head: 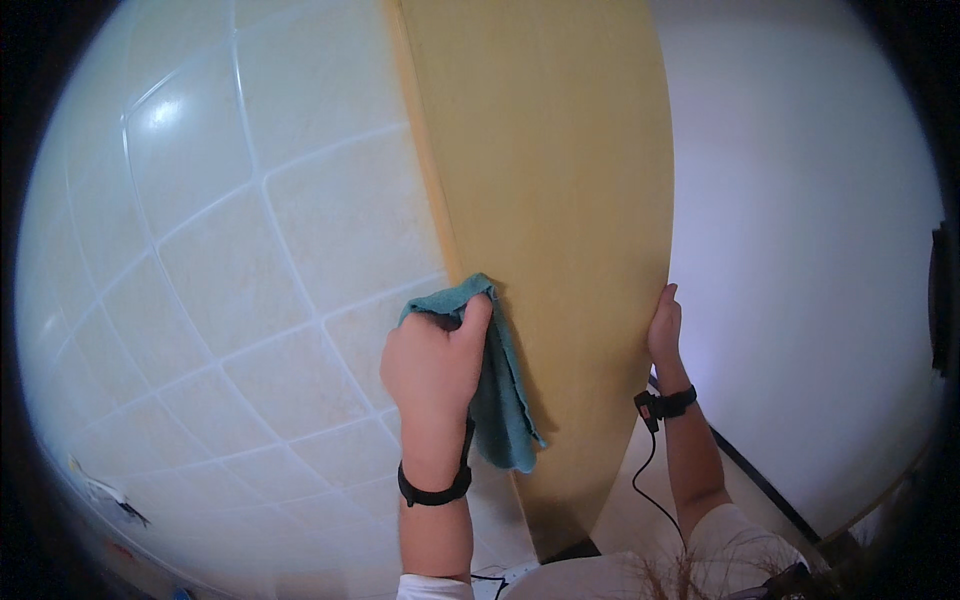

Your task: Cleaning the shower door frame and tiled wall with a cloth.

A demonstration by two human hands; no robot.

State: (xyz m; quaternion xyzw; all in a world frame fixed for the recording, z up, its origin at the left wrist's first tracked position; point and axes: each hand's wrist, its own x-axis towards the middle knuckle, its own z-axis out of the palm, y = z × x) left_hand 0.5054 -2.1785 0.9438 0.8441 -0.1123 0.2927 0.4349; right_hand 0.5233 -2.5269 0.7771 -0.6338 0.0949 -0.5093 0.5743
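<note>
My left hand (431, 367) grips a bunched teal cloth (502, 405) and presses it around the left edge strip (427, 157) of a tall, yellowish wooden panel (555, 187). One end of the cloth hangs down over the panel's face. On the opposite side, my right hand (665, 326) holds the panel's right edge, and some of its fingers are hidden. Each wrist wears a black strap; the right one carries a small device (646, 411) with a thin black cable (643, 480).
A wall of pale, glossy tiles (345, 210) with white joints fills the left side. To the right stands a plain white wall (795, 225), with a dark strip (765, 484) along its foot. A dark object (939, 300) shows at the far right rim.
</note>
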